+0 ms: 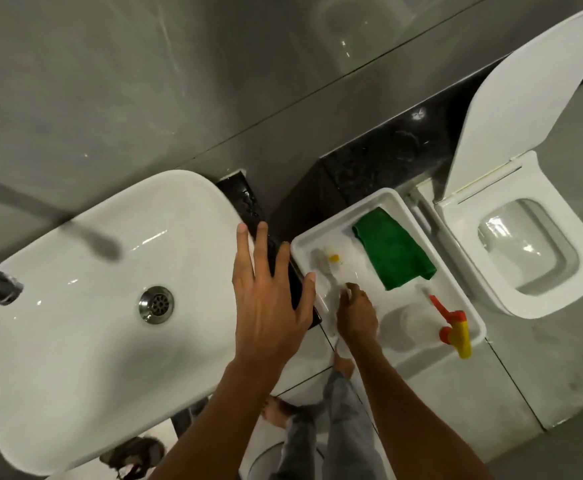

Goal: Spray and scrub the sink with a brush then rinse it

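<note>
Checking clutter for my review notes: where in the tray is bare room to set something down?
Bare tray floor lies between the brush and green cloth. The near end is crowded: right hand and spray bottle.

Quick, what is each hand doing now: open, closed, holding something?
Left hand: open, fingers spread over the sink edge, holding nothing.
Right hand: on the brush in the tray; grip cannot be told.
</note>
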The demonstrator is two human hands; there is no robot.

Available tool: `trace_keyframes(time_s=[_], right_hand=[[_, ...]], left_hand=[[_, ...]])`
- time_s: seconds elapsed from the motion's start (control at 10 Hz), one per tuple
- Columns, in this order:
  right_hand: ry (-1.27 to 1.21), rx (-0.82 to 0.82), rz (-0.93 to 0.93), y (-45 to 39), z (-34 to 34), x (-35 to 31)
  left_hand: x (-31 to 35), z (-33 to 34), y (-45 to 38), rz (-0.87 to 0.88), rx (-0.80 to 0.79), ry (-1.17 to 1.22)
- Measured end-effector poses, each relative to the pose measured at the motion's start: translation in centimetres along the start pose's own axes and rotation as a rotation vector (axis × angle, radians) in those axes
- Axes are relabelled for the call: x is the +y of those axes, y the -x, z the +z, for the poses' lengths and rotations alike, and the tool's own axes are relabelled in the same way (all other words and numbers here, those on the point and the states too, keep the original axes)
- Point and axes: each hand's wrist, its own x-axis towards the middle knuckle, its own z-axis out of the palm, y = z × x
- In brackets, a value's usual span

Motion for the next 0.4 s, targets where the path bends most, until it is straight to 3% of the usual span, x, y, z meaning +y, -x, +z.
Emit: trace_keyframes(time_s=[0.4], right_hand=[[-0.019,0.086,-0.043,1.3,-0.8,-0.8]], left_hand=[[0.2,-0.5,0.0,-0.008,0.0,-0.013]])
